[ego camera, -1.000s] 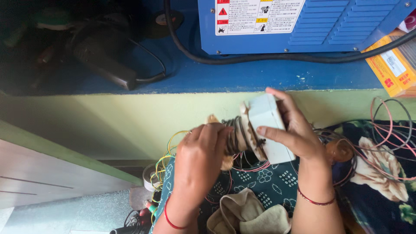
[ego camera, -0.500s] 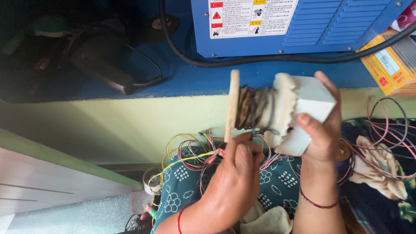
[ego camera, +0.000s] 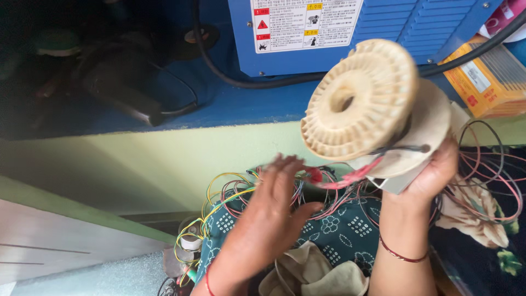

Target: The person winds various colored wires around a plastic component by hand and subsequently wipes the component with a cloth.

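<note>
The cream plastic spool (ego camera: 359, 101) is round, with a ribbed, toothed flange facing the camera and a hole through its hub. Behind that flange sits a second, plainer cream flange, and thin dark wire is wound between the two. A pale grey block is fixed at its far end, partly hidden. The spool is raised above the lap, to the right of the scene and in front of the blue machine (ego camera: 356, 27).

The right hand (ego camera: 433, 175) grips the spool from below, fingers curled around the rear flange and the grey block. The left hand (ego camera: 276, 205) is open, fingers spread and slightly blurred, lower and to the left of the spool and not touching it. Its fingertips lie near a red wire (ego camera: 342, 178) that trails down from the spool toward a tangle of coloured wires (ego camera: 235, 192).

The tangle lies on a dark teal patterned cloth (ego camera: 339, 230) across the lap. A blue shelf (ego camera: 230, 107) carries the machine, with a black cable (ego camera: 219, 66) looping over it and a yellow box (ego camera: 485, 79) at the far right. A beige rag (ego camera: 312, 274) sits near, between the forearms.
</note>
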